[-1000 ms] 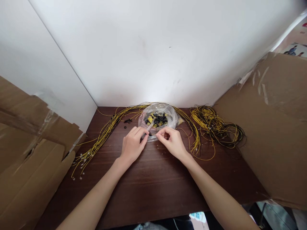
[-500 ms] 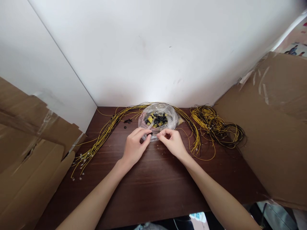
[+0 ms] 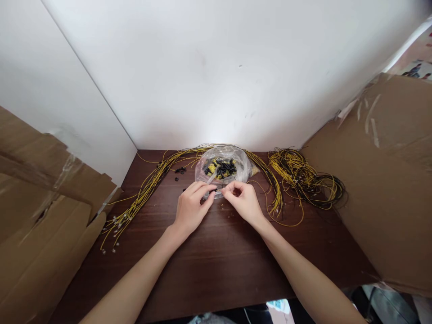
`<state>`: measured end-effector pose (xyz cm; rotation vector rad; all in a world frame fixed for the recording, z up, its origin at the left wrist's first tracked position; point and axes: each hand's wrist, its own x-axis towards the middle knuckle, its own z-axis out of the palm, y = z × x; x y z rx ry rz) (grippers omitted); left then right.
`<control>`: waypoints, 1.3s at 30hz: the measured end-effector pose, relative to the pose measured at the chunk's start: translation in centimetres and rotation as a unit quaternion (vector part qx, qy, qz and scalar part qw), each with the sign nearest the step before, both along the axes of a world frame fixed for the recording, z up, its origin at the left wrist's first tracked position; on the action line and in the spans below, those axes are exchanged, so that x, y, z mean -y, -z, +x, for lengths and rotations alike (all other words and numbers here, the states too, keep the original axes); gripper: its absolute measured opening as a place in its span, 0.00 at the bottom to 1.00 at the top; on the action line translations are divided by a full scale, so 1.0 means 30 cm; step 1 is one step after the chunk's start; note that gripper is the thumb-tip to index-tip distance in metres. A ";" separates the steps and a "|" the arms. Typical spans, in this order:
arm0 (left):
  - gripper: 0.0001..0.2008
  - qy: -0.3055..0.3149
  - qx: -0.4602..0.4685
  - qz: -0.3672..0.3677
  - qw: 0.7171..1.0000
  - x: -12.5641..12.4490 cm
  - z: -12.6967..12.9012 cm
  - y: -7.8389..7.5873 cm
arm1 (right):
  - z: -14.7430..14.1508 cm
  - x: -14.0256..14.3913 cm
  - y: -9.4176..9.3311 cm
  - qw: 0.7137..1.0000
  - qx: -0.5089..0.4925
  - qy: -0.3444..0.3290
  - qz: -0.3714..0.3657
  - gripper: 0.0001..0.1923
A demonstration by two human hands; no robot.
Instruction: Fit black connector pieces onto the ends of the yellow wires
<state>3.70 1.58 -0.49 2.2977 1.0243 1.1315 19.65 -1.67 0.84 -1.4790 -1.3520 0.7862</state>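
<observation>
Between the thumb and forefinger of my left hand (image 3: 193, 204) is a small black part (image 3: 213, 191), mostly covered by the fingertips. My right hand (image 3: 243, 198) pinches the end of a thin wire just to the right of it; the fingers hide most of that end. The two sets of fingertips are a short gap apart. Right behind them lies a clear plastic bag (image 3: 240, 157), open at the top, with small black and yellow parts (image 3: 221, 168) inside.
A bundle of yellow and black wires (image 3: 148, 189) arcs behind the bag, white tips at its left end. To the right sits a tangled wire coil (image 3: 297, 173). Loose black rings (image 3: 180, 170) lie left of the bag. Cardboard sheets (image 3: 378, 180) and a white wall (image 3: 216, 81) border the brown table (image 3: 209, 270).
My left hand has shifted slightly right, bringing the black part closer to my right fingertips. A dark piece now shows beside my left knuckles. The right hand has hardly moved.
</observation>
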 end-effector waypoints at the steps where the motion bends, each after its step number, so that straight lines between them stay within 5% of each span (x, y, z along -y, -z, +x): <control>1: 0.08 -0.001 -0.003 0.000 1.000 0.000 0.000 0.000 | -0.001 0.001 -0.001 1.000 0.004 0.002 0.002 0.08; 39: 0.08 0.034 0.040 -0.028 0.998 -0.010 -0.005 0.012 | -0.002 0.002 0.003 0.999 0.029 -0.015 0.008 0.09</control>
